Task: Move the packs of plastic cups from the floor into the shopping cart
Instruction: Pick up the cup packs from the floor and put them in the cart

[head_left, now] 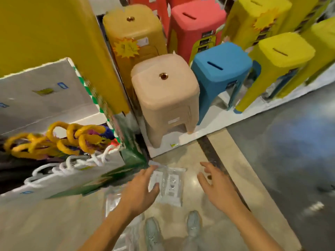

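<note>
— How are the arms set?

— Both forearms reach forward and down from the bottom of the view. The left hand (143,187) is back-up, over the left side of the pack of plastic cups (169,185). The right hand (215,183) is to the right of the pack, apart from it, palm turned inward toward it.

— And the fingers?

— On the left hand the fingers (150,169) run along the pack's upper left edge and the thumb (156,186) lies across its front, so the edge looks pinched between them. The right hand's fingers (206,165) are spread and only slightly bent, touching nothing.

— Where is the pack?

— Low over the beige floor (54,223), ahead of the person's pale shoes (154,232), near the corner of the white platform that carries the beige stool (165,98) and the blue stool (221,69). Whether it rests on the floor or is just off it, I cannot tell.

— Which way does it lie?

— Its long axis runs away from the person, the far end leaning a little left. The white barcode label (172,185) faces up at the camera.

— Anything else close by?

— A second clear pack (113,201), blurred, shows under the left forearm, and white bags with rope handles (72,169) stand to the left.
</note>
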The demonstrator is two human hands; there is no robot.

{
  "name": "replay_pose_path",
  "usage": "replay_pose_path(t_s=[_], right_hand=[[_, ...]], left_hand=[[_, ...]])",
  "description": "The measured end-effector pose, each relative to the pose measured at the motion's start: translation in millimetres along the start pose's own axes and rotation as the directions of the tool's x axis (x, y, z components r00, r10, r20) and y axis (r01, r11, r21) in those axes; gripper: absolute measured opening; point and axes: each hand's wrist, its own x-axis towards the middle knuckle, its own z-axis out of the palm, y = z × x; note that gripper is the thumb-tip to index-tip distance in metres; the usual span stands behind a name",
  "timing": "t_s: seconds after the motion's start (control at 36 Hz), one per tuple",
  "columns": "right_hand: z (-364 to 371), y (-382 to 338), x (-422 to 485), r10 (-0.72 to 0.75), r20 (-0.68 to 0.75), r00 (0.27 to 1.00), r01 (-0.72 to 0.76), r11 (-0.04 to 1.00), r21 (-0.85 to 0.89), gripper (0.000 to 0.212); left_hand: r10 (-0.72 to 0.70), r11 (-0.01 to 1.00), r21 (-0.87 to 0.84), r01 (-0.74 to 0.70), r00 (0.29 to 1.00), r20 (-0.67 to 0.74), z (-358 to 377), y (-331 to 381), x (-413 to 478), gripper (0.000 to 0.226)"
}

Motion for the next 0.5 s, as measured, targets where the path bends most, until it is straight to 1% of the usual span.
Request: replay_pose_path(t_s=[0.11,0.19,0.33,0.39,0.44,0.5], right_hand=[[67.1,53.0,42.3,0.077,0.018,0.997,-0.078,0.996,0.044,0.047],[127.5,95.5,84.9,0.106,0.027,0.994,-0.108,0.991,0.075,0.049],[246.7,177.4,163.3,0.110,0.109,0.988,-0.113,0.993,0.026,0.055],[295.3,212.3,193.4,0.114,0.122,0.986,-0.117,0.993,0.018,0.058],[346.3,249.0,222.1,0.140,0.128,0.982,-0.140,0.990,-0.012,0.061],[392.8,281.2,248.9,0.158,0.159,0.975,-0.160,0.987,-0.001,0.064]], left_hand=[[-0.012,1.000,-0.027,0.013,0.998,0.065,58.1,-63.4,46.3,0.064],[-0.057,0.998,-0.023,0.059,0.995,0.079,109.2,-114.5,86.3,0.065],[-0.078,0.997,0.026,0.076,0.993,0.094,214.3,-217.0,156.5,0.062],[-0.111,0.993,0.056,0.107,0.991,0.076,259.2,-255.9,179.4,0.062],[-0.135,0.989,0.063,0.131,0.988,0.070,305.2,-293.3,197.9,0.065],[-0.141,0.990,0.036,0.139,0.987,0.074,344.6,-328.9,216.3,0.070]])
